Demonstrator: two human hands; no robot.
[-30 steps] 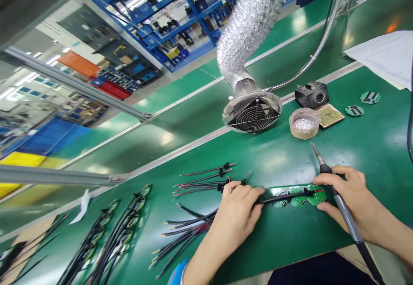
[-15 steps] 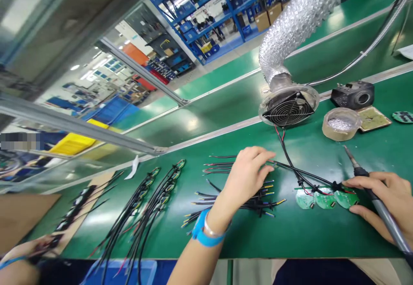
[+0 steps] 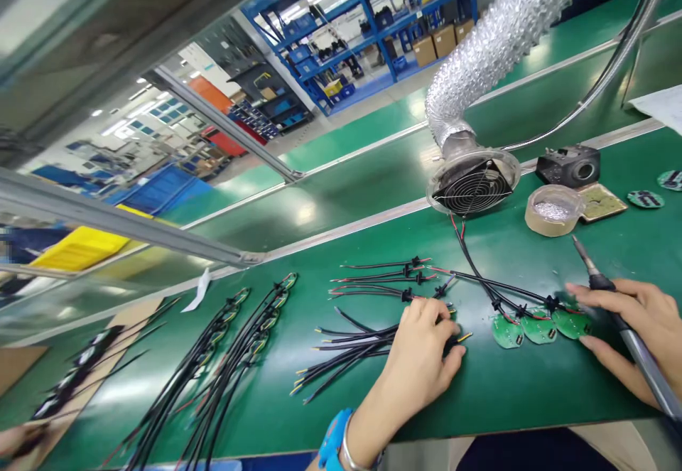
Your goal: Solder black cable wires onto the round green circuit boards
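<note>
My left hand is down over a bunch of black cables, its fingers curled round the ends on the right side of the bunch. The fingertips are partly hidden, and blue and yellow wire tips stick out past them. In my right hand is a soldering iron, its tip pointing up and away. The thumb and index finger of that hand are spread beside the rightmost green circuit board. Three such boards lie in a row, with black cables and red wires running over them.
Thin black cables with red ends lie beyond my left hand. A fan on a silver duct stands behind, near a tape roll, a sponge and a black soldering-iron holder. Wired boards lie left. Another person's hand works at far left.
My left hand has moved from the thin red-ended cables down toward me, onto the thicker bunch. My right hand stays by the boards with the iron. The view has shifted slightly.
</note>
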